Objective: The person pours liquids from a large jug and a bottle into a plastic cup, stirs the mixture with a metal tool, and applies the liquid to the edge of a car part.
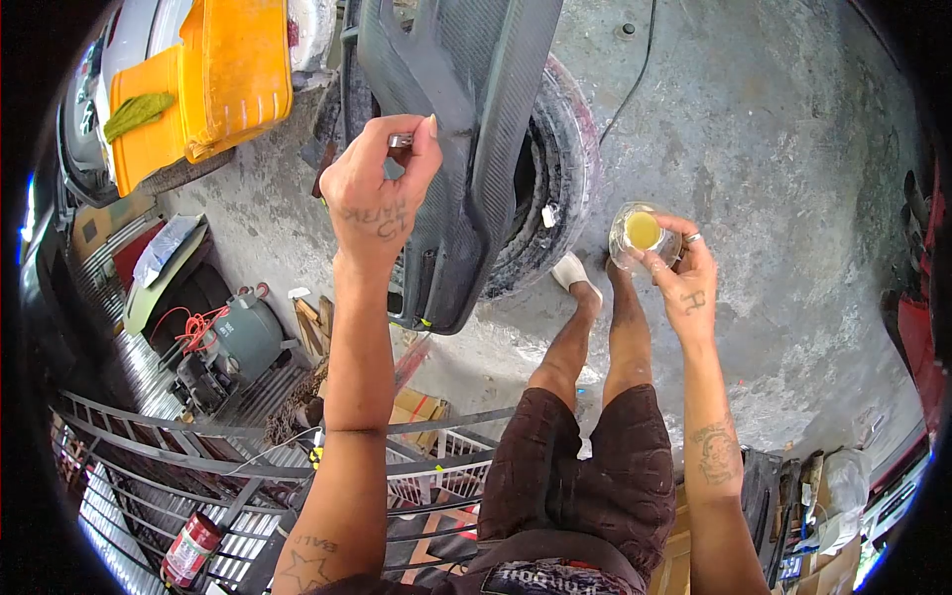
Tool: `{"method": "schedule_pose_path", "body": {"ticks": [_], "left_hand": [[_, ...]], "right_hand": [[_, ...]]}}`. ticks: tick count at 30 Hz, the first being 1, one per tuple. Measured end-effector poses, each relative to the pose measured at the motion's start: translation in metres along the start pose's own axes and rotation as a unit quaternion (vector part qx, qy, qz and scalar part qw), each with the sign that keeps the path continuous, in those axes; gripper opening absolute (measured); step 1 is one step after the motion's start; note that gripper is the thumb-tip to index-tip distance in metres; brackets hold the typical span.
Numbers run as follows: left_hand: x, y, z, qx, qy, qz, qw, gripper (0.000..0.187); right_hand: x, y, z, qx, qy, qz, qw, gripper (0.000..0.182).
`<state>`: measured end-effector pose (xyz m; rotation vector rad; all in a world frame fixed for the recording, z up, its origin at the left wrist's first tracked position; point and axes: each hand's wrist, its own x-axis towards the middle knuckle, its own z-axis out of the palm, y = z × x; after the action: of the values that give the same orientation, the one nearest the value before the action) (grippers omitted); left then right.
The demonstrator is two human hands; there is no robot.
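My right hand [682,268] holds a small clear cup [643,230] with yellowish liquid in it, fingers around its side, above the concrete floor. Over a dark, carbon-patterned car bumper panel [436,238], my left hand [385,183] is closed, thumb and index finger pinched together near a small metallic piece [400,141]. Whether that piece is a ring or something held is hard to tell, and the fingertips hide anything thin between them. The panel rests across a tire [565,169].
Upper left, an orange plastic container [233,79] bears a green cloth [137,115]. A compressor [243,332] stands at the left, behind a metal railing [149,451]. A red canister [191,548] is lower left. A black cable [635,79] crosses the floor.
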<state>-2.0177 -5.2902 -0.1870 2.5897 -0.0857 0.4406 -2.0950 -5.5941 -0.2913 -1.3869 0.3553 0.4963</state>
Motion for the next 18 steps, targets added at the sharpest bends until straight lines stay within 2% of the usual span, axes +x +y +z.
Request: {"method": "schedule_pose_path", "body": {"ticks": [5, 8, 10, 12, 14, 16, 17, 18], "left_hand": [[0.000, 0.000, -0.002, 0.005, -0.006, 0.002, 1.000, 0.010], [-0.002, 0.005, -0.016, -0.011, 0.018, -0.040, 0.999, 0.009], [-0.002, 0.017, -0.036, -0.064, 0.048, -0.171, 0.982, 0.009], [-0.012, 0.018, -0.060, -0.071, 0.066, -0.194, 0.976, 0.009], [-0.024, 0.021, -0.086, -0.127, 0.121, -0.278, 0.944, 0.010], [-0.045, 0.024, -0.113, -0.133, 0.138, -0.293, 0.937, 0.011], [-0.057, 0.027, -0.125, -0.166, 0.156, -0.314, 0.922, 0.011], [-0.066, 0.034, -0.136, -0.200, 0.173, -0.334, 0.905, 0.010]], "right_hand": [[0.000, -0.004, 0.000, -0.007, 0.001, 0.001, 1.000, 0.036], [-0.001, -0.011, 0.000, -0.025, -0.003, 0.012, 1.000, 0.035], [0.000, -0.018, 0.001, -0.056, -0.007, 0.015, 0.998, 0.036], [-0.002, -0.033, 0.006, -0.071, -0.018, 0.014, 0.997, 0.035], [-0.003, -0.048, 0.011, -0.087, -0.032, 0.009, 0.996, 0.035], [-0.007, -0.055, 0.015, -0.091, -0.078, 0.024, 0.992, 0.038], [-0.010, -0.061, 0.022, -0.052, -0.075, 0.004, 0.996, 0.035], [-0.012, -0.071, 0.027, -0.093, -0.103, -0.008, 0.990, 0.040]]}}
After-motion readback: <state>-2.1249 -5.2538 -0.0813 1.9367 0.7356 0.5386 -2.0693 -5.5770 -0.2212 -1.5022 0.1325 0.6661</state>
